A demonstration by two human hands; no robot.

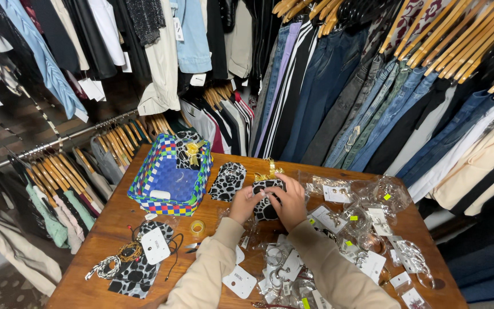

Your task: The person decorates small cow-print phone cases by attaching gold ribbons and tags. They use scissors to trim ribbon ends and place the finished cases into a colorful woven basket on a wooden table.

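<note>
- A wooden surface seen from above, with racks of hanging clothes around it from nine o'clock through three o'clock.
- Near the centre, both hands hold a small black-and-white spotted pouch topped with a gold ribbon bow.
- The left hand grips the pouch's nine o'clock edge, fingers curled closed onto the fabric.
- The right hand covers the pouch's three o'clock side, fingers bent over it and pressing on it.
- The pouch sits between the two hands, touching both.
- A second spotted pouch lies flat just beside the left hand, at ten o'clock from it.
- A blue, green and white woven basket stands farther out at nine o'clock, holding another bow-topped pouch.
- Clear plastic packets of jewellery spread from three o'clock to six o'clock of the hands.
- A roll of tape lies at seven o'clock.
</note>
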